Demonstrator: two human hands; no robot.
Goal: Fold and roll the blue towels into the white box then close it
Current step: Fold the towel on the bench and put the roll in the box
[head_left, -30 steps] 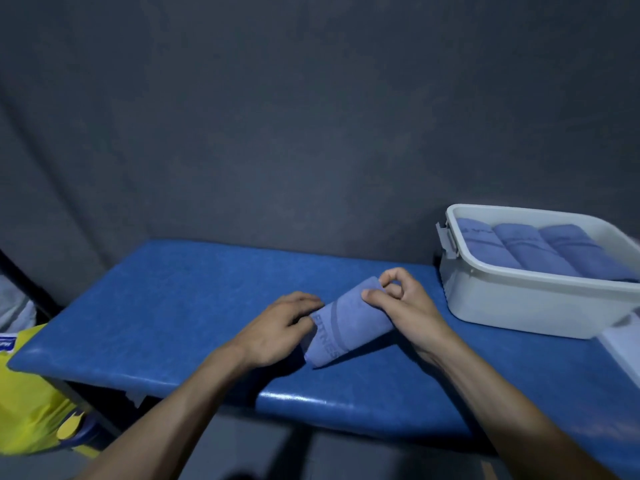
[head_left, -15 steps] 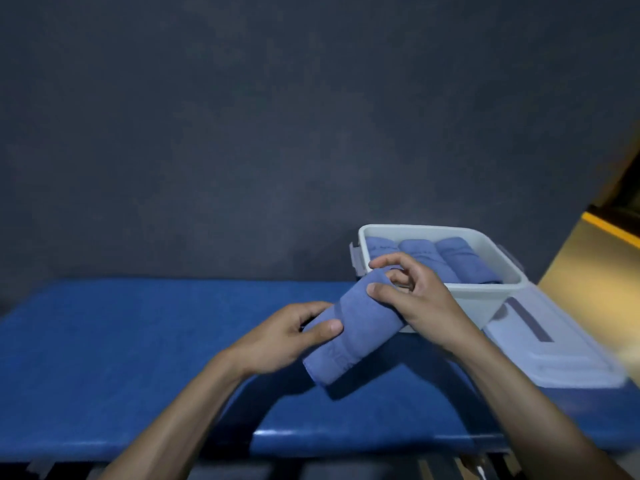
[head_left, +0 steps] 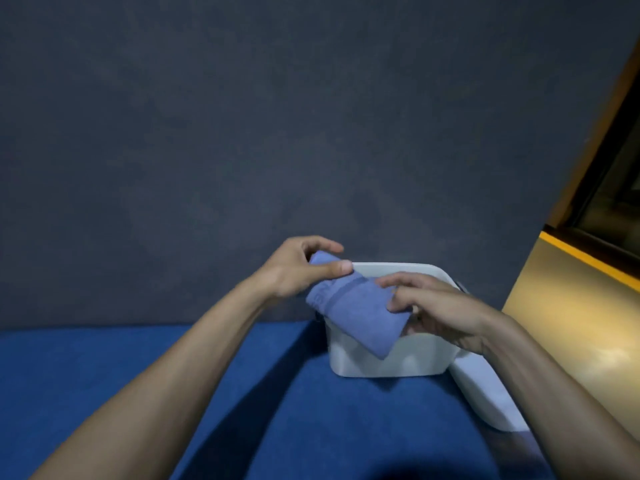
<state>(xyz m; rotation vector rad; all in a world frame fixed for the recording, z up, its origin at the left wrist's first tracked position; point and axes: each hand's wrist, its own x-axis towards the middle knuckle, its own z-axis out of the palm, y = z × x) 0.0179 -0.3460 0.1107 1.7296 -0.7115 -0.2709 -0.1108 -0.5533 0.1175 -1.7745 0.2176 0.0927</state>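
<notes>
- The rolled blue towel (head_left: 353, 311) is held in the air over the near-left part of the white box (head_left: 388, 362), tilted, its far end higher at the left and its near end hanging down in front of the box's near wall.
- The left hand (head_left: 298, 271) grips the high end, thumb lying along the top and fingers (head_left: 322, 244) curled over the far side; that wrap likely keeps the roll from springing loose.
- The right hand (head_left: 440, 311) pinches the lower end, its fingers bent round the cloth, steadying the angle.
- Holding both ends seems meant to let the roll go in lengthwise and stay tight.
- The box's inside is hidden behind towel and hands, so I cannot tell how much room is left in it.
- The box sits near the right end of the blue desk (head_left: 173, 382); its far rim lies close to the dark backdrop (head_left: 242, 133).
- The white lid (head_left: 485, 393) lies just beside the box on the right, reaching the desk's edge, and could be knocked off.
- Open desk to the left gives free room for the arms.
</notes>
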